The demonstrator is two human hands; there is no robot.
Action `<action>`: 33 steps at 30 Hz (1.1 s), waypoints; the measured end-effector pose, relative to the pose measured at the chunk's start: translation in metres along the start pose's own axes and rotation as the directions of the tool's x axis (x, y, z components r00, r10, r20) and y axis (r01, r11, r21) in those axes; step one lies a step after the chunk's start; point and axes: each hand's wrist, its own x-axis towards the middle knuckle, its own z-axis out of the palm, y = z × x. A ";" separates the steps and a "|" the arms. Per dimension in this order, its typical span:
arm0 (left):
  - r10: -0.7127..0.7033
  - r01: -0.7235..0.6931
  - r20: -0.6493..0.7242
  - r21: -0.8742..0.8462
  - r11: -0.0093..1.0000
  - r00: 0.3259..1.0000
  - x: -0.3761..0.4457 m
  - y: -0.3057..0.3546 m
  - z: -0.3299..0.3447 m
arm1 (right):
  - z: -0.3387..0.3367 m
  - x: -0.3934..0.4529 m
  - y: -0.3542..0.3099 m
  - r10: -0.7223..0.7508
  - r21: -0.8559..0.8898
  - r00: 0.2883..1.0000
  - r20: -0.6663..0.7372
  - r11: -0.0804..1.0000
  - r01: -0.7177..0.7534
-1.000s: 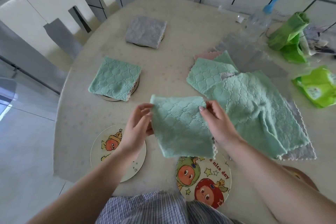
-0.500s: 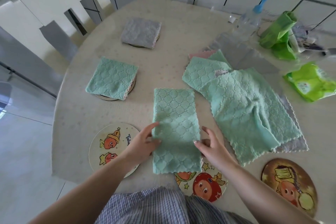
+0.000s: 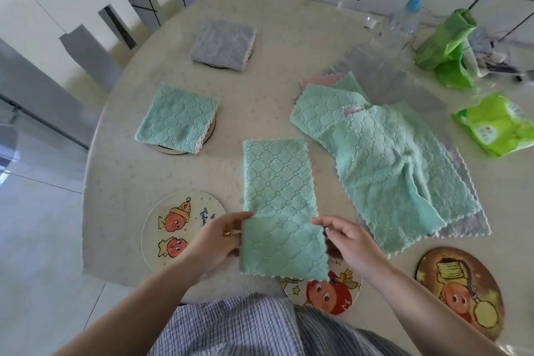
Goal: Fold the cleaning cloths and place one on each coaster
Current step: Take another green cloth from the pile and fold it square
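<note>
A green cloth [image 3: 278, 191], folded into a long strip, lies on the table in front of me. My left hand [image 3: 215, 243] pinches its near left edge and my right hand [image 3: 351, 246] its near right edge; the near end is lifted off the table. A folded green cloth [image 3: 176, 118] and a folded grey cloth [image 3: 224, 45] each rest on a coaster at the left. Three cartoon coasters lie bare: front left [image 3: 176, 225], front centre [image 3: 326, 292] partly under the strip, front right [image 3: 459, 292]. A heap of unfolded cloths [image 3: 384, 159] lies to the right.
A spray bottle [image 3: 401, 20], a green bag roll [image 3: 445, 43] and a green packet [image 3: 497, 124] stand at the back right by the tiled wall. The table edge [image 3: 95, 153] curves along the left; white chairs stand beyond it.
The cloth held up between both hands was laid down as a long strip. Both hands slid to its near end, gripped the edges there and began lifting that end.
</note>
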 end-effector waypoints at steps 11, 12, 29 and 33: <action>0.304 -0.231 -0.213 0.309 0.923 0.928 0.042 0.049 -0.005 | -0.019 0.058 -0.041 0.173 0.371 0.985 -0.001 0.915 -0.161; 0.294 -0.224 -0.208 0.304 0.926 0.933 0.047 0.053 -0.005 | -0.021 0.064 -0.044 0.183 0.364 0.983 -0.001 0.916 -0.170; 0.224 -0.111 -0.330 0.328 0.938 0.917 0.098 0.057 -0.002 | -0.013 0.100 -0.045 0.054 0.141 0.973 -0.223 0.990 -0.023; 0.176 -0.057 -0.333 0.338 0.940 0.926 0.100 0.064 -0.002 | -0.011 0.103 -0.046 0.031 0.085 0.962 -0.270 0.996 -0.009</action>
